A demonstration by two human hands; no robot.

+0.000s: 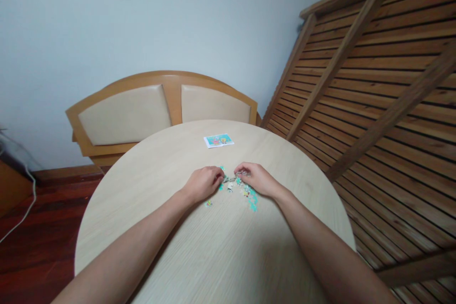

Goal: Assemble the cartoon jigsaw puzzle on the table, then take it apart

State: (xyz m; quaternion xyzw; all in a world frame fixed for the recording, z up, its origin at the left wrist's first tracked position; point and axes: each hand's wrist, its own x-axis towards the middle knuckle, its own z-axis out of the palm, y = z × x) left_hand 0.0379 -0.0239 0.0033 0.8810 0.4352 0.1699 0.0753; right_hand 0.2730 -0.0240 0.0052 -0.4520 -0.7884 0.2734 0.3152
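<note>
Small jigsaw puzzle pieces [252,199], turquoise with some multicoloured or pale sides, lie in a loose pile between my two hands. My left hand [204,183] is on the pile's left side, its fingers curled and closed on puzzle pieces at the fingertips. From the right, my right hand [259,179] pinches pieces at the pile's far edge. My fingers partly hide what each hand holds. One stray multicoloured piece [208,204] lies nearer to me, below my left hand. Beyond the hands is a picture card [219,140] with cartoon figures on turquoise, lying flat.
The round, pale wooden table [192,256] carries all of this. Behind it, a padded headboard [124,114] stands against the wall. A slatted wooden frame [356,85] leans close along the right. A white cable [30,199] hangs at the far left.
</note>
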